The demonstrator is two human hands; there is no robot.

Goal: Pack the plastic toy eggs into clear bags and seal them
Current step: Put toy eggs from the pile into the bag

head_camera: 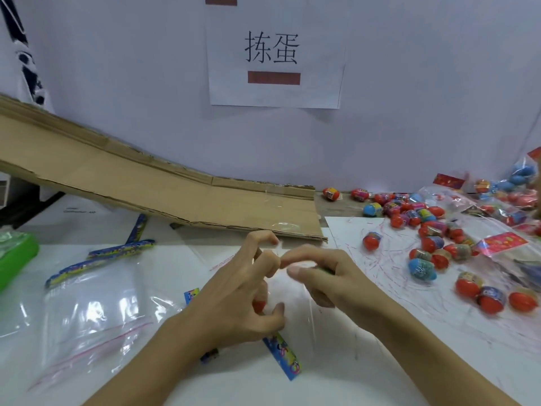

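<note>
My left hand (248, 285) and my right hand (319, 276) meet at the table's middle, both pinching the top edge of a clear bag (292, 309). A red toy egg (259, 304) shows inside the bag, partly hidden behind my left fingers. A blue printed header card (282, 354) lies under the bag near my left wrist. Several loose red, blue and pink toy eggs (430, 230) are scattered on the table to the right.
Empty clear zip bags (93, 315) lie at the left with blue header cards (117, 253) beside them. A green container (14, 256) sits at the far left. A cardboard ramp (146, 186) slopes down behind. Filled egg bags (503, 200) pile at the right.
</note>
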